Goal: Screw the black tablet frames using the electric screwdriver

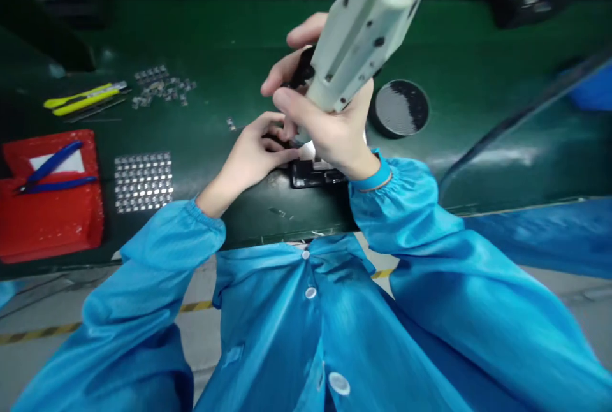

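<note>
A white electric screwdriver [361, 29] is in my right hand [329, 122], whose thumb and fingers wrap its lower body. The screwdriver leans, its top towards the upper right. Below it on the bench lies a black housing [310, 177] with a shiny pale part inside, largely covered by my right hand. My left hand [261, 150] is closed at the housing's left side, fingers curled and thumb against its edge. What the left fingertips pinch, and the screwdriver's tip, are hidden behind the hands.
Right of the screwdriver stands a round black container [400, 108] of small dark pieces. To the left are a grid of small metal parts [143, 182], a loose pile of them [162, 88], yellow cutters [86, 99], and blue-handled nippers [57, 166] on a red tray [52, 227]. A dark cable [516, 118] crosses the right.
</note>
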`<state>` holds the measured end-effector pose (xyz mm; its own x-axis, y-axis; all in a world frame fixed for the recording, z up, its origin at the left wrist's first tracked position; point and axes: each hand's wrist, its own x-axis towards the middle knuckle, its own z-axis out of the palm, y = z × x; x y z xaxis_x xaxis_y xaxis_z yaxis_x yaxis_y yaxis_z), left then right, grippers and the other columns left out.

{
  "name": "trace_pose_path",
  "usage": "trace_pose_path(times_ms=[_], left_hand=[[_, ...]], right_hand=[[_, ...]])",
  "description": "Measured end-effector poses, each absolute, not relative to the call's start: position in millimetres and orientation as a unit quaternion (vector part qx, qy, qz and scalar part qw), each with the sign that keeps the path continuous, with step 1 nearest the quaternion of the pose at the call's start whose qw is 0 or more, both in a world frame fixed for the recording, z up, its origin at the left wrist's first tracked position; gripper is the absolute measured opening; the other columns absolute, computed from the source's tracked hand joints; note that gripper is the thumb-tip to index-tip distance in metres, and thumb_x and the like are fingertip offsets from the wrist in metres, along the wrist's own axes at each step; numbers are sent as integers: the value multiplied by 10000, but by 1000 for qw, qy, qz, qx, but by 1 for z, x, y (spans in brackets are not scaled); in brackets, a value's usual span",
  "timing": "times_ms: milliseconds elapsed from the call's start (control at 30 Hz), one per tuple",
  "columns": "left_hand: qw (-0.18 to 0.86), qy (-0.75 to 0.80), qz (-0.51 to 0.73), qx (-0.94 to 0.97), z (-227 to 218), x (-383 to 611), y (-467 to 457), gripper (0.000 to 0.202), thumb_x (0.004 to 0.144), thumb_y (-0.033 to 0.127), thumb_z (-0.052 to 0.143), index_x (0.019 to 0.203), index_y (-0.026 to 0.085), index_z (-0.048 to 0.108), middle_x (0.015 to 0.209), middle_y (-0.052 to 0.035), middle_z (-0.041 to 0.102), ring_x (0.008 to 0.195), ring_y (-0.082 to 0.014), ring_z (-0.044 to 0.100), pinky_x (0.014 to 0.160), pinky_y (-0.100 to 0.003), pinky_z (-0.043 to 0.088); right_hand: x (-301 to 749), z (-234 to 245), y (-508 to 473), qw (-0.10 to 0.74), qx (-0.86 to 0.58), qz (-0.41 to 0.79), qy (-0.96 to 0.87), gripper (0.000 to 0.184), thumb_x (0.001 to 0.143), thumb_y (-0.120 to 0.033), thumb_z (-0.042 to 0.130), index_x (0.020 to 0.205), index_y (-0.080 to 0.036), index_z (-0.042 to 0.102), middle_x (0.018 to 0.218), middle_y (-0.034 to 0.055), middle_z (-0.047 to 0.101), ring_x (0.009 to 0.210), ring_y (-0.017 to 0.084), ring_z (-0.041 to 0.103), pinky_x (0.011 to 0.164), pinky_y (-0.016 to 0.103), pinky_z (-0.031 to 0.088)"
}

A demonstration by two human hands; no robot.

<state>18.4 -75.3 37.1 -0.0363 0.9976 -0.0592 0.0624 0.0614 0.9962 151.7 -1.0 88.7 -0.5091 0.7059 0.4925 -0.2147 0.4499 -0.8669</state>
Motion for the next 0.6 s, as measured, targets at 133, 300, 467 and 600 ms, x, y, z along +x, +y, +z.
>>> trace_pose_path(times_ms=[133,300,467,600], left_hand=[[493,553,443,504,38,11,-78,446,801,226,957,1209,184,784,1064,-29,673,764,-119,742,712,-218,668],[526,565,399,494,42,6,-77,460,792,348,991,1172,164,808,1069,-64,699,803,-168,791,727,-253,717],[561,597,318,477,60,-3,-60,489,701,370,1046,1084,178,810,969,-58,748,711,-173,777,654,-241,680],[552,609,270,501,70,-8,-48,389,657,315,1055,952,210,825,877,-38,750,706,-165,745,637,-219,613]], right_hand=[[192,94,33,546,-193,460,-673,698,938,-667,673,1308,-187,326,971,-37,622,512,-33,384,432,156,295],[275,71,90,651,-263,390,-595,800,773,-605,862,1195,-178,333,842,-45,580,453,-11,331,406,175,170],[309,49,105,703,-280,360,-546,725,791,-546,840,1213,-206,358,758,-57,481,437,3,296,409,180,181],[299,43,101,713,-276,348,-543,677,807,-549,817,1221,-219,394,752,-49,467,451,-12,274,413,177,160]])
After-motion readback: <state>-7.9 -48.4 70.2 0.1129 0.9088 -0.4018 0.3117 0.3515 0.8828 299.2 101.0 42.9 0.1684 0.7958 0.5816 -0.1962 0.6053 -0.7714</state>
